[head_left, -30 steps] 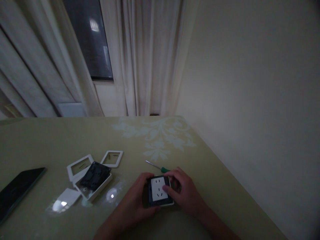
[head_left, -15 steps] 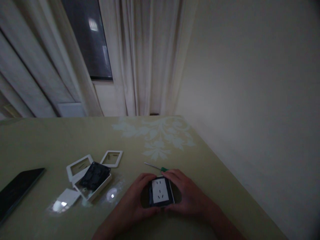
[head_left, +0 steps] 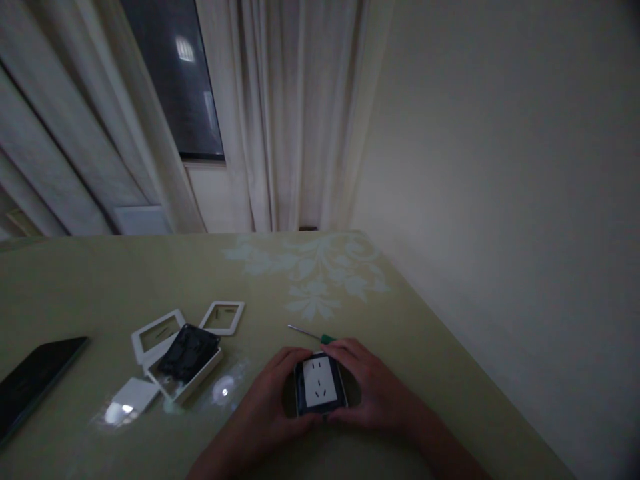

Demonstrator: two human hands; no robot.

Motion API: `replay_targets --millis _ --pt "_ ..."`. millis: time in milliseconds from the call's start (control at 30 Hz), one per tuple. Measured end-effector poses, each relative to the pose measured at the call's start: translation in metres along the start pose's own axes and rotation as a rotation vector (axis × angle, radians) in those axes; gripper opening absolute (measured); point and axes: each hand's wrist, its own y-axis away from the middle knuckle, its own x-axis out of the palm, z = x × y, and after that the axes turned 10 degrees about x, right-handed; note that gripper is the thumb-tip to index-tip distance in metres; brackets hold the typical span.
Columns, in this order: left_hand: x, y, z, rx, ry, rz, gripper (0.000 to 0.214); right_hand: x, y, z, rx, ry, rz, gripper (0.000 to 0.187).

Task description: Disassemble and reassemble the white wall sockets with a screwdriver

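White-faced socket (head_left: 320, 382) in a dark surround sits squarely between the hands in the head view (only view here), low over the table (head_left: 425, 360), contact unclear, its long axis running away from the person, far end leaning slightly left. Left hand (head_left: 269, 392) and right hand (head_left: 376, 392) are equally near, each holding it from its own side, fingertips at the far edge, thumbs at the near one, palms off its sides. Screwdriver (head_left: 327, 339) lies just beyond, green handle by the right fingers.
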Motion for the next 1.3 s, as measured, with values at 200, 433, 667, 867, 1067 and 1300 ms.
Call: replay_targets --millis 200,433,667,867,1067,1300 --pt "-0.002 0.004 0.005 -0.026 -0.015 0.046 0.073 0.003 -0.001 -0.005 -0.016 0.020 0.010 0.103" --pt "-0.021 -0.013 -0.006 -0.036 -0.336 -0.101 0.059 0.004 -0.005 -0.011 -0.060 -0.178 -0.183 0.084" --pt "-0.102 -0.097 -0.004 -0.303 -0.727 -0.041 0.023 0.004 -0.014 -0.023 -0.011 -0.217 -0.440 0.050" --pt "-0.148 -0.108 0.037 -0.580 -0.894 0.132 0.036 0.007 -0.020 -0.029 0.021 -0.216 -0.511 0.032" --pt "-0.168 -0.089 0.056 -0.680 -0.992 0.225 0.035 0.007 -0.023 -0.030 0.057 -0.226 -0.568 0.026" --pt "-0.164 -0.091 0.066 -0.688 -1.018 0.266 0.035 0.007 -0.021 -0.027 0.070 -0.221 -0.563 0.022"
